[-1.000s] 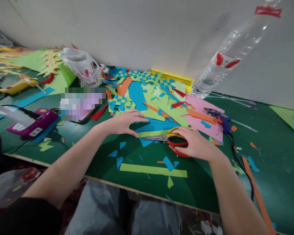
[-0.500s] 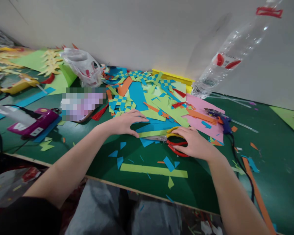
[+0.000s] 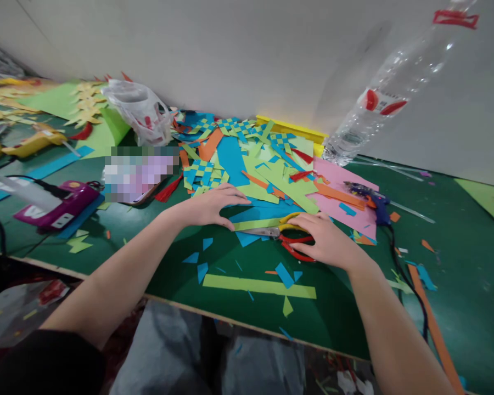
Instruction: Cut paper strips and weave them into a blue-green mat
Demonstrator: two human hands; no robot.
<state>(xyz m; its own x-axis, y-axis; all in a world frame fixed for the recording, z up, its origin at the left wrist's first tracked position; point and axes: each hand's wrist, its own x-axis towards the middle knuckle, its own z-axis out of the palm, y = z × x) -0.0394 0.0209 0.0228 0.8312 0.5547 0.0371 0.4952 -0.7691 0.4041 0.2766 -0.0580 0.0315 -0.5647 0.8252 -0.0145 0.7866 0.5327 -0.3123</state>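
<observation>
My right hand is on the handles of a pair of scissors with one yellow and one red grip. The blades point left, look closed and lie low over the table. Just above the blades is a light green paper strip, on blue paper. My left hand rests at the left end of this strip, thumb and fingers apart, its thumb near the scissors' tip. Closer to me, another green strip lies flat among small blue scraps.
Behind my hands is a pile of woven blue and green paper. A blue glue gun lies right on pink paper, its cable running forward. A clear bottle leans at the wall. To the left are a phone and purple power strip.
</observation>
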